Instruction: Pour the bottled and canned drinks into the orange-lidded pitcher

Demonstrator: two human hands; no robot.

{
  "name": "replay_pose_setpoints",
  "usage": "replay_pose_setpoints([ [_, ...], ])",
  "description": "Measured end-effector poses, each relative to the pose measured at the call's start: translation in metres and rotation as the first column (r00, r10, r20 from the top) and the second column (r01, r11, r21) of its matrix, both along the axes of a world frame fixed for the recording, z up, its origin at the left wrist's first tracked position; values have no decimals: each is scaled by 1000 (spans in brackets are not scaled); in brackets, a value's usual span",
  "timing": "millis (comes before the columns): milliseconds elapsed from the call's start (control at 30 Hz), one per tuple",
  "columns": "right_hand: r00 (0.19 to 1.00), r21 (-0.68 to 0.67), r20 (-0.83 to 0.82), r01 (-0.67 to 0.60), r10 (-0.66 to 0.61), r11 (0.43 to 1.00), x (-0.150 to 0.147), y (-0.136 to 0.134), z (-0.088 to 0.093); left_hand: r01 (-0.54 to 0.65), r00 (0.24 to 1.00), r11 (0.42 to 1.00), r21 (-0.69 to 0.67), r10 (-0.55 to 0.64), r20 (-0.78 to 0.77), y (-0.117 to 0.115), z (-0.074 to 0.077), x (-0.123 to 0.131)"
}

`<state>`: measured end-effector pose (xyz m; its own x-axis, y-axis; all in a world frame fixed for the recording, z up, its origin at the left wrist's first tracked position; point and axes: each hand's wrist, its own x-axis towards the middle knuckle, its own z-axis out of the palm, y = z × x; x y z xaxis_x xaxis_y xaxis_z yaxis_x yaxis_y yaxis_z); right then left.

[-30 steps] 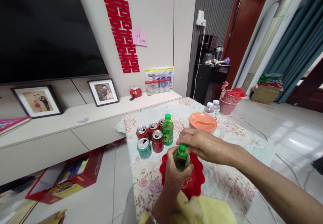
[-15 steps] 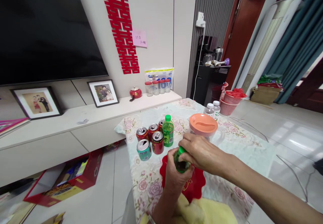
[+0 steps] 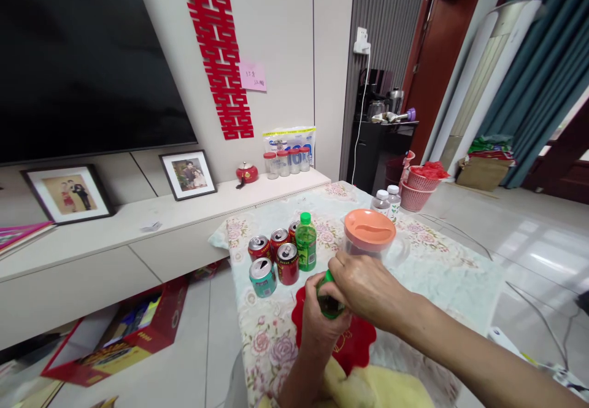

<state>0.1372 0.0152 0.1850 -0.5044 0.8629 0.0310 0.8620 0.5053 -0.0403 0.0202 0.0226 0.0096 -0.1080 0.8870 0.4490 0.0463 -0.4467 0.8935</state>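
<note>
My left hand (image 3: 317, 319) is wrapped round the body of a green plastic bottle (image 3: 329, 307), held tilted over a red scalloped mat (image 3: 354, 348). The fingers of my right hand (image 3: 363, 282) close on that bottle's green cap (image 3: 328, 277), which still shows at its left side. Just beyond stands a second green bottle (image 3: 306, 245), upright with its cap on. Beside it are several red drink cans (image 3: 288, 265) and one teal can (image 3: 262, 278). Behind my right hand sits a clear jug with an orange lid (image 3: 369, 227).
A flowered cloth (image 3: 271, 346) covers the table. Two white-capped bottles (image 3: 381, 201) stand at its far right. Yellow fabric (image 3: 381, 386) lies at the near edge. Behind is a white cabinet (image 3: 193, 211) with framed photos and red-lidded jars (image 3: 284, 162).
Both hands stay on the bottle. My right hand has turned slightly over the cap, its knuckles shifting. The whole view has moved a little.
</note>
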Motion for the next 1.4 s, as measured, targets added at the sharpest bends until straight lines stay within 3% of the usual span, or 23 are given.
replay_pose_setpoints([
  [100,998,8,-7,55,-55,998,-1,-4,2,15,1000,1000,15,-15,-5,2,-7,1],
  [267,997,-57,-54,-67,64,996,5,-11,6,36,999,997,-62,-34,19,0,-8,2],
  [467,987,-51,-70,139,-143,989,2,-4,-2,18,1000,999,-37,-18,5,-1,2,0],
  [667,982,-121,-189,-20,-3,992,10,-9,4,-18,1000,997,-73,18,1,-1,4,3],
  [867,952,-65,-262,148,-160,987,7,-5,-15,-14,1000,999,-32,15,16,-2,0,4],
  [1067,927,-64,-374,-59,30,996,14,-8,-13,-8,1000,1000,-11,8,-6,1,-8,5],
  [1200,925,0,-378,46,-43,999,9,-4,-25,-32,999,999,-7,31,-19,1,-9,4],
  [1300,909,30,-403,134,-111,990,4,-4,-31,-20,999,1000,-20,19,-46,0,-2,0],
  [1400,898,31,-440,48,-29,998,7,-5,-30,5,997,1000,-26,-7,-77,-2,8,-2],
])
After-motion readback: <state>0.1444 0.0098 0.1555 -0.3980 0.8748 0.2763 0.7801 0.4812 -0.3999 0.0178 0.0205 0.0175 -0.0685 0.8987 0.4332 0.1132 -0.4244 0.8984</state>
